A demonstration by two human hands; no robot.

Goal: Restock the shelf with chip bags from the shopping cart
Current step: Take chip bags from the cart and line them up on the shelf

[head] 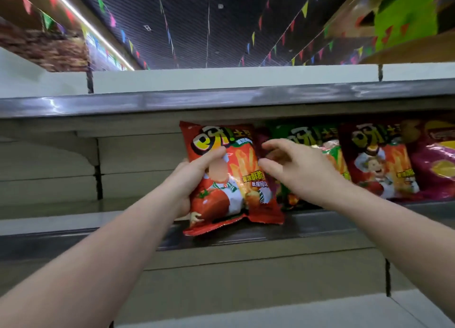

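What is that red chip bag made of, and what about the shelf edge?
The red chip bag, held by the left hand, looks like thin glossy plastic film: it crinkles and shows bright glints. The shelf edge looks like smooth metal or glossy plastic strip, since it reflects streaks of light; which one is unclear.

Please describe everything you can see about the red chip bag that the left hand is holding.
The red bag is glossy foil printed with fries, a tomato, a cartoon figure and yellow lettering. It looks sealed and puffy, with crimped top and bottom edges. It stands nearly upright, tilted slightly, its bottom edge over the shelf's front rail. The left hand grips its left side, thumb across the front. The right hand hovers at its right edge.
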